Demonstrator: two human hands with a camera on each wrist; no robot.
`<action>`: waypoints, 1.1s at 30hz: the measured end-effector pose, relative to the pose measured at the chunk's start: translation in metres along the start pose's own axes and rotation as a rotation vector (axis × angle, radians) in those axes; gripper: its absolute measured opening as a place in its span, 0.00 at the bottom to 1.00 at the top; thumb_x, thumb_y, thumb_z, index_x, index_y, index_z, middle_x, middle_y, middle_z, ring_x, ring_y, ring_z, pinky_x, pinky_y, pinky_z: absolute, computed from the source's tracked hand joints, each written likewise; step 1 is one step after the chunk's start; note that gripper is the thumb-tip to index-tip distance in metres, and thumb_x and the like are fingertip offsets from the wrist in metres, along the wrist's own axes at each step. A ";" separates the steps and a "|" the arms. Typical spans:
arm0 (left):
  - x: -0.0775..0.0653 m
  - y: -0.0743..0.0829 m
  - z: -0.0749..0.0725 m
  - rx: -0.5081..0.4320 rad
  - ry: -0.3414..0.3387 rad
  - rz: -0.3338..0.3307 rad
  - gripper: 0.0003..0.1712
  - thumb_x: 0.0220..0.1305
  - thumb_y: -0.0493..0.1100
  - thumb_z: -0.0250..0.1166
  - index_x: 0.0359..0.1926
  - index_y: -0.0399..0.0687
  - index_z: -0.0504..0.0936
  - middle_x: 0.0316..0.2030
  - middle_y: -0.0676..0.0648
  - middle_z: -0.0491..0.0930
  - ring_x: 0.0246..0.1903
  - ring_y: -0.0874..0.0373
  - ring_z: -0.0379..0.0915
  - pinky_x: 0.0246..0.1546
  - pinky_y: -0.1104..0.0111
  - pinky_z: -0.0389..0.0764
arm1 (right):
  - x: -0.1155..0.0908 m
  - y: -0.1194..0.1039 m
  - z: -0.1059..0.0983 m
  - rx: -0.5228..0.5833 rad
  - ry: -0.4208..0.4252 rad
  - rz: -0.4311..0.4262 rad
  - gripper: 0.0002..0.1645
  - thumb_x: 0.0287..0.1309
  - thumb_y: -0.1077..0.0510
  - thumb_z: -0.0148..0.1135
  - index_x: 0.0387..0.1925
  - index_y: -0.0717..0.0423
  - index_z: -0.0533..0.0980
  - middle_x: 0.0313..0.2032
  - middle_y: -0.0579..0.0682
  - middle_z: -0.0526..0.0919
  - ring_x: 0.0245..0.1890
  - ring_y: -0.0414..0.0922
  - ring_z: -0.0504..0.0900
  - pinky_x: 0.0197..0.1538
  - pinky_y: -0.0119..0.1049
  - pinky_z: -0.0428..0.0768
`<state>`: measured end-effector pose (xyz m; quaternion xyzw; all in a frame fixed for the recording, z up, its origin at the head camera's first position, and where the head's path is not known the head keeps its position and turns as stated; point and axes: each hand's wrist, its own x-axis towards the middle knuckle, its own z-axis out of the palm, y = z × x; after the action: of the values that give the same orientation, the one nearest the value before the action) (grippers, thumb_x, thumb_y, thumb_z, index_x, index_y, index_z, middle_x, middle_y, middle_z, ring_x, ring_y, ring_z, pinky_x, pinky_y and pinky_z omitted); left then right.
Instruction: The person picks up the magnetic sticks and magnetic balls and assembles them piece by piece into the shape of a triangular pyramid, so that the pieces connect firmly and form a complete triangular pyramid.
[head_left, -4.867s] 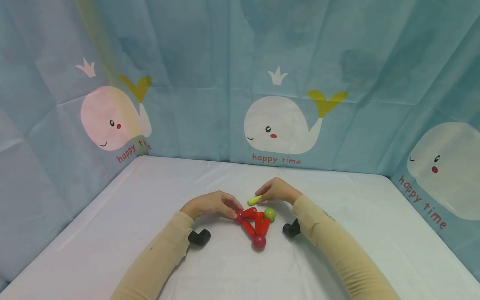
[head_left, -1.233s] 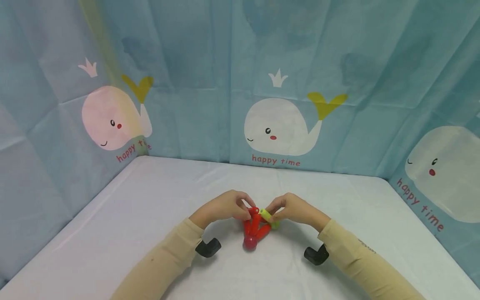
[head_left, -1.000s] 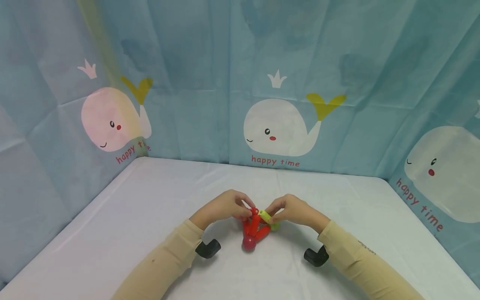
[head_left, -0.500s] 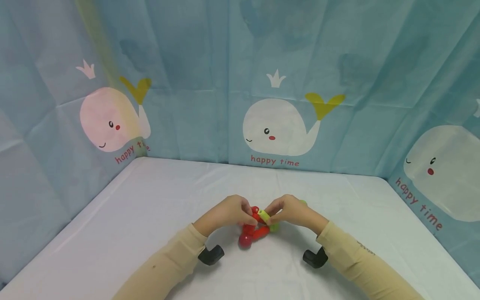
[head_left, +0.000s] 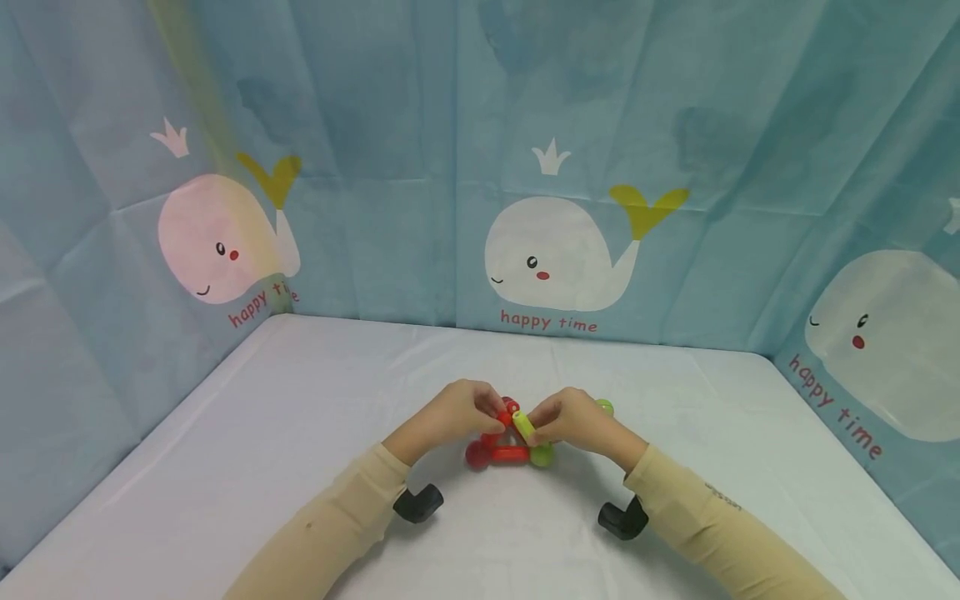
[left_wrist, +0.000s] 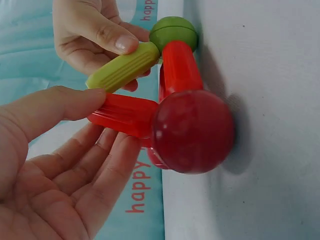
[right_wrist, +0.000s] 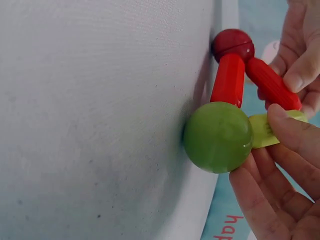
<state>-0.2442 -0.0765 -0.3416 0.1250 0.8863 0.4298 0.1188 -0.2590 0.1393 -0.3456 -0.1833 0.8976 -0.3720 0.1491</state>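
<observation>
In the head view, my left hand (head_left: 453,417) pinches a red magnetic rod (left_wrist: 125,114), which slants up from a dark red ball (left_wrist: 194,131). My right hand (head_left: 577,423) pinches a yellow-green rod (right_wrist: 264,131) between thumb and fingers. That rod leans up from a green ball (right_wrist: 218,137) on the table. Another red rod (head_left: 512,454) lies flat, joining the two balls along the near side. The upper ends of the held rods come close together. Behind them, a further red ball (head_left: 509,403) is partly hidden by the hands and rods.
A second green ball (head_left: 605,407) peeks out behind my right hand. White cloth covers the table (head_left: 337,375), and a blue whale-print curtain (head_left: 405,208) stands along its back and sides. A black wrist-worn piece (head_left: 418,503) hangs under each forearm.
My right hand has brought the yellow-green rod to the green ball. The frame has turned, so its near red rod lies crosswise. My left hand has shifted its grip to a raised red rod.
</observation>
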 end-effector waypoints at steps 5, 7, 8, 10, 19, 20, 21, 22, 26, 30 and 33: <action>0.004 -0.004 0.000 -0.033 0.012 0.010 0.14 0.58 0.38 0.71 0.45 0.47 0.80 0.37 0.49 0.84 0.36 0.59 0.79 0.39 0.67 0.83 | -0.001 -0.001 0.000 0.012 -0.008 0.001 0.17 0.52 0.59 0.74 0.45 0.57 0.86 0.38 0.50 0.89 0.35 0.40 0.85 0.43 0.40 0.87; 0.005 -0.005 0.000 -0.024 0.016 0.020 0.14 0.58 0.39 0.71 0.45 0.48 0.81 0.38 0.49 0.84 0.37 0.59 0.79 0.40 0.67 0.84 | -0.001 -0.002 0.000 0.009 -0.011 -0.006 0.19 0.52 0.60 0.74 0.47 0.58 0.85 0.38 0.51 0.89 0.35 0.40 0.84 0.43 0.40 0.87; 0.006 -0.005 0.000 -0.021 0.017 0.025 0.14 0.58 0.39 0.71 0.45 0.48 0.81 0.38 0.49 0.84 0.38 0.59 0.79 0.41 0.67 0.84 | -0.001 -0.002 0.000 0.007 -0.010 -0.009 0.19 0.52 0.60 0.74 0.48 0.58 0.84 0.38 0.51 0.89 0.36 0.41 0.84 0.43 0.40 0.87; 0.006 -0.006 0.000 -0.016 0.019 0.034 0.13 0.58 0.39 0.71 0.45 0.48 0.81 0.39 0.49 0.84 0.38 0.59 0.79 0.42 0.66 0.85 | -0.001 -0.004 0.000 0.001 -0.006 -0.012 0.20 0.52 0.61 0.74 0.49 0.59 0.84 0.38 0.51 0.88 0.36 0.41 0.84 0.42 0.39 0.87; 0.005 -0.008 -0.002 -0.040 0.013 0.030 0.12 0.59 0.39 0.71 0.44 0.48 0.82 0.39 0.50 0.84 0.39 0.59 0.79 0.44 0.65 0.84 | -0.001 -0.008 0.000 -0.031 -0.005 -0.018 0.19 0.52 0.62 0.74 0.48 0.58 0.84 0.39 0.50 0.88 0.36 0.41 0.83 0.42 0.38 0.86; 0.005 -0.008 -0.003 -0.038 0.011 0.029 0.13 0.59 0.40 0.71 0.45 0.48 0.82 0.39 0.50 0.84 0.39 0.59 0.79 0.44 0.65 0.84 | 0.000 -0.007 0.001 -0.036 -0.003 -0.014 0.19 0.52 0.61 0.74 0.47 0.57 0.84 0.39 0.50 0.88 0.37 0.41 0.84 0.43 0.39 0.86; 0.005 -0.008 -0.004 -0.031 0.008 0.024 0.13 0.59 0.40 0.71 0.45 0.48 0.82 0.40 0.51 0.84 0.40 0.60 0.79 0.44 0.65 0.84 | 0.000 -0.007 0.001 -0.044 0.003 -0.005 0.19 0.51 0.60 0.75 0.47 0.57 0.85 0.39 0.50 0.88 0.38 0.41 0.84 0.44 0.39 0.86; 0.004 -0.008 -0.006 -0.022 0.003 0.020 0.14 0.59 0.40 0.71 0.46 0.48 0.81 0.40 0.50 0.84 0.40 0.59 0.79 0.44 0.65 0.84 | -0.001 -0.006 0.000 -0.051 0.009 0.001 0.19 0.51 0.59 0.75 0.47 0.56 0.85 0.40 0.50 0.89 0.39 0.42 0.85 0.44 0.40 0.86; 0.003 -0.011 -0.016 0.038 -0.055 -0.036 0.18 0.56 0.42 0.73 0.48 0.45 0.81 0.40 0.50 0.83 0.40 0.59 0.79 0.46 0.62 0.82 | -0.006 0.002 -0.010 -0.062 0.051 0.029 0.20 0.50 0.56 0.76 0.47 0.55 0.85 0.42 0.51 0.89 0.43 0.43 0.86 0.49 0.43 0.85; 0.003 -0.018 -0.022 0.076 -0.148 -0.108 0.19 0.55 0.42 0.74 0.47 0.45 0.81 0.36 0.50 0.84 0.36 0.57 0.79 0.45 0.61 0.81 | -0.013 0.017 -0.033 -0.048 0.145 0.056 0.21 0.53 0.56 0.74 0.49 0.58 0.84 0.45 0.56 0.88 0.44 0.45 0.85 0.49 0.45 0.84; 0.005 -0.023 -0.023 0.074 -0.193 -0.125 0.17 0.54 0.41 0.74 0.45 0.45 0.81 0.33 0.50 0.84 0.33 0.56 0.79 0.42 0.63 0.79 | -0.019 0.029 -0.050 -0.047 0.217 0.087 0.23 0.53 0.54 0.73 0.50 0.58 0.83 0.49 0.58 0.87 0.47 0.47 0.84 0.52 0.47 0.82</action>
<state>-0.2588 -0.1056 -0.3458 0.1146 0.8920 0.3748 0.2254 -0.2687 0.1972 -0.3300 -0.1064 0.9241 -0.3616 0.0629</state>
